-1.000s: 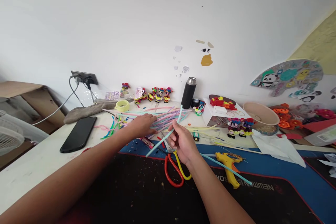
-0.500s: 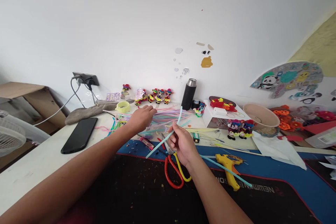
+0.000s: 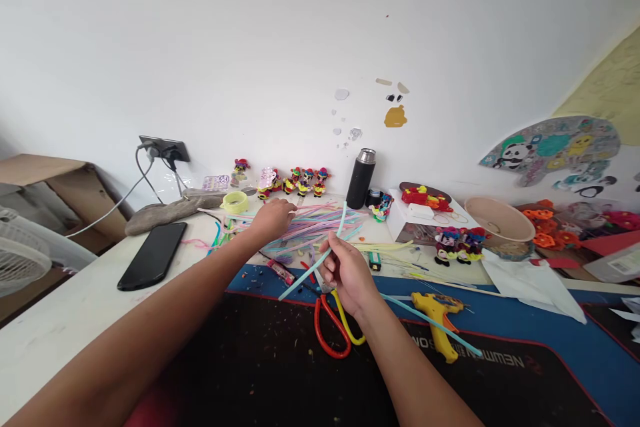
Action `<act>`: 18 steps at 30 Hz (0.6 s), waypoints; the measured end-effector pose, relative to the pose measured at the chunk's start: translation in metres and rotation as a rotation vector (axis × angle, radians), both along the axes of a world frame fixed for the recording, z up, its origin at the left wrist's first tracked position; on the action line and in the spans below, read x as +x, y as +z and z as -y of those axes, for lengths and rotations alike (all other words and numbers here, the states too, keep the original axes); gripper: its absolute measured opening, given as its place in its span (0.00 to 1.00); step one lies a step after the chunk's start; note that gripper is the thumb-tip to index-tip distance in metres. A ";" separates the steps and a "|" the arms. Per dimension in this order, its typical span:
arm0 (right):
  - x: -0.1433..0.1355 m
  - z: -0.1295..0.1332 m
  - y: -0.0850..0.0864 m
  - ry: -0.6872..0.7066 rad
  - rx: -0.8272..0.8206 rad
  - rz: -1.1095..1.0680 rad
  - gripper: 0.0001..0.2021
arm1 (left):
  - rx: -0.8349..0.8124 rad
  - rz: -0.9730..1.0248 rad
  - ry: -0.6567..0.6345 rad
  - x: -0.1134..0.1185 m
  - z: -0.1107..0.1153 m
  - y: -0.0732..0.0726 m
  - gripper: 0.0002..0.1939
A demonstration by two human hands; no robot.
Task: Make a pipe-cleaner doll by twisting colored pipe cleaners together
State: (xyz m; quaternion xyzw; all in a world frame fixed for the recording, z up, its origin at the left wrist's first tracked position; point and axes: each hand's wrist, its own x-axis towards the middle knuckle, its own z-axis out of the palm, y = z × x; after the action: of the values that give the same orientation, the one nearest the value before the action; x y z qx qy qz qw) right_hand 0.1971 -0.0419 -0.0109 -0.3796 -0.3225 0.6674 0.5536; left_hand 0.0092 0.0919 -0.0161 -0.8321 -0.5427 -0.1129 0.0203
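Free room: black mat [image 3: 270,367] at lower centre, a broad lane between the two forearms [image 3: 410,357]; white tabletop [image 3: 65,327] at lower left, below the phone [image 3: 153,257]; air before the wall [image 3: 250,47] across the upper half. Obstructions, centre: pile of pastel stems [image 3: 325,223] beside the left hand [image 3: 274,219]; flask [image 3: 360,181], standing behind it; pale blue stem [image 3: 306,279], slanting from the right hand [image 3: 349,273]; scissors [image 3: 334,353], just below that hand. Obstructions, right: white box [image 3: 396,217], mid-height; glue gun [image 3: 436,312], lower down.

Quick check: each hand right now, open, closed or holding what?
Left hand: over the pile of pastel fuzzy stems; grip cannot be told.
Right hand: closed, holding a pale-blue fuzzy stem.
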 end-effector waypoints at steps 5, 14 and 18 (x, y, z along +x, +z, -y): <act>0.001 -0.001 0.004 -0.010 -0.009 -0.005 0.23 | -0.033 -0.034 0.024 0.009 -0.014 -0.015 0.18; 0.001 0.000 0.006 -0.007 -0.004 -0.009 0.24 | 0.013 0.019 0.065 0.007 -0.014 0.000 0.16; 0.001 0.001 0.007 -0.006 -0.003 -0.011 0.24 | 0.040 0.055 0.108 0.005 -0.007 0.015 0.18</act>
State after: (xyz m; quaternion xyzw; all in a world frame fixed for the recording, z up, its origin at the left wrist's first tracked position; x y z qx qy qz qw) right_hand 0.1977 -0.0425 -0.0040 -0.3778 -0.3173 0.6684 0.5566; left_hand 0.0141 0.0991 -0.0007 -0.7976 -0.5848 -0.1452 0.0279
